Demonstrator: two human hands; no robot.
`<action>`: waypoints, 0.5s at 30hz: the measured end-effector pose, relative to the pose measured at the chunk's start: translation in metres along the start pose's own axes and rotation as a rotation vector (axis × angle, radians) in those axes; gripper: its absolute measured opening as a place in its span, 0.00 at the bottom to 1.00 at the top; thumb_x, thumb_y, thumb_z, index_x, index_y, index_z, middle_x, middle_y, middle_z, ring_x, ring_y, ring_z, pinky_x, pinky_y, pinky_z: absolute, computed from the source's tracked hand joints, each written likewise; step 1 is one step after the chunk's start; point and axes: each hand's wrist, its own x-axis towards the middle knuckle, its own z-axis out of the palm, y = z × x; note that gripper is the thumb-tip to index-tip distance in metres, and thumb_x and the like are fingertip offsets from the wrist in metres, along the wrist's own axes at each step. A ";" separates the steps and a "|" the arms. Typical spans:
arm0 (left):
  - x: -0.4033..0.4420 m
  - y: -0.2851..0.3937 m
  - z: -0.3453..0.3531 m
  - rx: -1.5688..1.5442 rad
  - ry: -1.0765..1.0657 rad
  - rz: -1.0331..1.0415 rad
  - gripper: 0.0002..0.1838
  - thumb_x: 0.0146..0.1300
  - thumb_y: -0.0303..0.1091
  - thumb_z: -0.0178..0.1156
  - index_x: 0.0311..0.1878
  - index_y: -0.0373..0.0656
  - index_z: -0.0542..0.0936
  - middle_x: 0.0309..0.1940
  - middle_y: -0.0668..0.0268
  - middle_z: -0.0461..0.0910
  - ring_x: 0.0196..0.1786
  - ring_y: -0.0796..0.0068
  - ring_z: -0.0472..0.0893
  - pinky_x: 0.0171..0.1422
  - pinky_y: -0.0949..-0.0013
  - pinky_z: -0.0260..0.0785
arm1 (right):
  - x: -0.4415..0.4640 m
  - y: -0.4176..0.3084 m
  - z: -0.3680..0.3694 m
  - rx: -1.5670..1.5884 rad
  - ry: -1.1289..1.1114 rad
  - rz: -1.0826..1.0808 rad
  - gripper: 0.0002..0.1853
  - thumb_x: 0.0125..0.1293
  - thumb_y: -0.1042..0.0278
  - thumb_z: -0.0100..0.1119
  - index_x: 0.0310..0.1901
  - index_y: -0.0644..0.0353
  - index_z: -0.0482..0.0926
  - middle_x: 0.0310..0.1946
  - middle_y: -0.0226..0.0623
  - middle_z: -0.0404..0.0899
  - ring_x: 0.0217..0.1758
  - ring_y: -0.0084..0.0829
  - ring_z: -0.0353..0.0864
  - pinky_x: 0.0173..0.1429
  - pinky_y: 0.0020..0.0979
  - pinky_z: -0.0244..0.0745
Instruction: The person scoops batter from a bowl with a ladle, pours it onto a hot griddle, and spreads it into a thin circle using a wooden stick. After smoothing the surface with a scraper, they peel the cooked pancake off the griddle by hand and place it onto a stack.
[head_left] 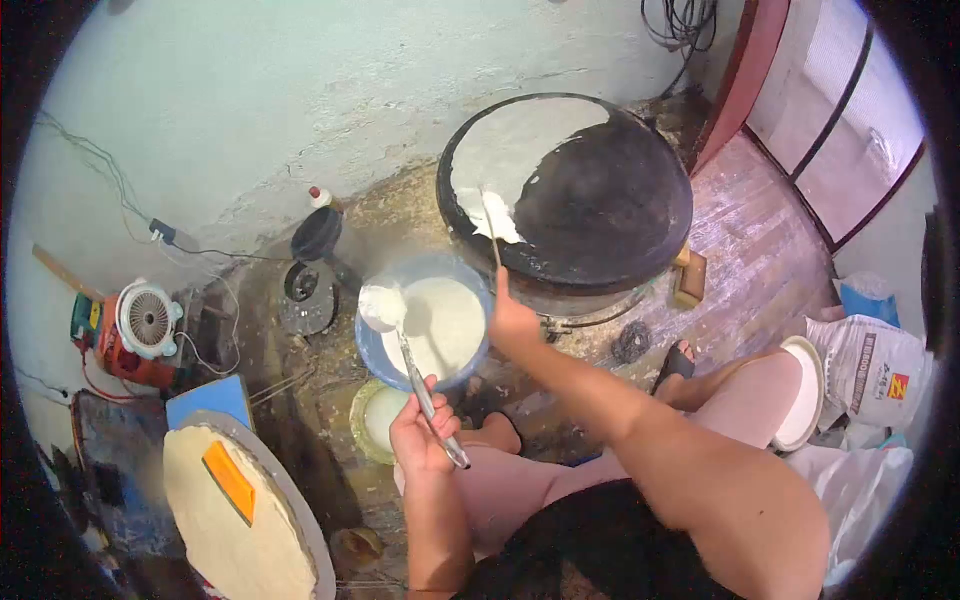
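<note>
My left hand (420, 435) is wrapped round the handle of a metal ladle (418, 385). White batter coats the ladle's bowl, which is over the blue bucket (366, 345) of batter (437, 325). My right hand (516, 325) grips a thin-handled batter spreader (494, 232), reaching over the near left edge of a large round black griddle (615, 200). The spreader's far end is in the white batter, and its exact shape is unclear. A layer of batter (515, 140) covers the griddle's left and far part; the right part is bare black.
At lower left, a stack of pale flatbreads (235, 520) carries an orange scraper (229, 482). A small fan (149, 318) stands behind it. A pale green basin (380, 420) sits beside the bucket. White sacks (870, 370) and a round white container (800, 395) are at right.
</note>
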 end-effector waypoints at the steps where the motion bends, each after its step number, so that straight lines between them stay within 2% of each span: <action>1: 0.001 0.000 -0.001 -0.005 -0.009 -0.006 0.17 0.65 0.37 0.38 0.48 0.35 0.68 0.24 0.62 0.67 0.19 0.77 0.61 0.19 0.75 0.54 | -0.018 0.008 -0.013 -0.008 0.008 0.000 0.41 0.52 0.74 0.46 0.66 0.56 0.37 0.28 0.52 0.76 0.30 0.47 0.78 0.36 0.42 0.70; 3: 0.003 0.001 -0.003 -0.008 -0.007 -0.006 0.17 0.65 0.37 0.38 0.49 0.35 0.68 0.24 0.62 0.67 0.18 0.77 0.61 0.18 0.75 0.54 | -0.046 0.019 -0.026 0.032 -0.093 0.084 0.39 0.54 0.73 0.44 0.66 0.56 0.36 0.28 0.52 0.76 0.30 0.47 0.77 0.36 0.42 0.70; 6: 0.004 -0.001 -0.004 0.010 -0.032 0.013 0.17 0.65 0.37 0.39 0.49 0.35 0.68 0.24 0.62 0.67 0.18 0.76 0.61 0.19 0.74 0.55 | -0.054 0.006 -0.025 -0.046 -0.112 0.033 0.38 0.56 0.71 0.43 0.66 0.55 0.35 0.28 0.50 0.76 0.29 0.46 0.77 0.35 0.43 0.70; 9: 0.004 -0.003 0.000 0.048 -0.019 0.041 0.17 0.65 0.37 0.39 0.49 0.35 0.68 0.25 0.62 0.67 0.18 0.76 0.61 0.19 0.74 0.55 | -0.013 0.008 0.017 -0.149 -0.059 -0.059 0.37 0.57 0.70 0.42 0.66 0.53 0.35 0.27 0.50 0.76 0.27 0.46 0.77 0.34 0.44 0.69; 10: 0.005 -0.004 0.001 0.036 0.007 0.034 0.17 0.65 0.37 0.38 0.49 0.35 0.67 0.24 0.62 0.67 0.18 0.76 0.62 0.19 0.74 0.55 | 0.000 0.014 0.025 -0.087 -0.033 0.020 0.38 0.56 0.71 0.43 0.66 0.50 0.35 0.26 0.48 0.76 0.27 0.46 0.76 0.34 0.44 0.69; 15: 0.007 -0.001 -0.001 0.018 0.028 0.020 0.17 0.65 0.37 0.37 0.48 0.35 0.68 0.23 0.63 0.67 0.18 0.76 0.62 0.18 0.75 0.54 | -0.055 0.032 -0.025 0.001 -0.023 0.128 0.41 0.53 0.73 0.45 0.66 0.50 0.36 0.23 0.45 0.76 0.25 0.45 0.76 0.33 0.43 0.69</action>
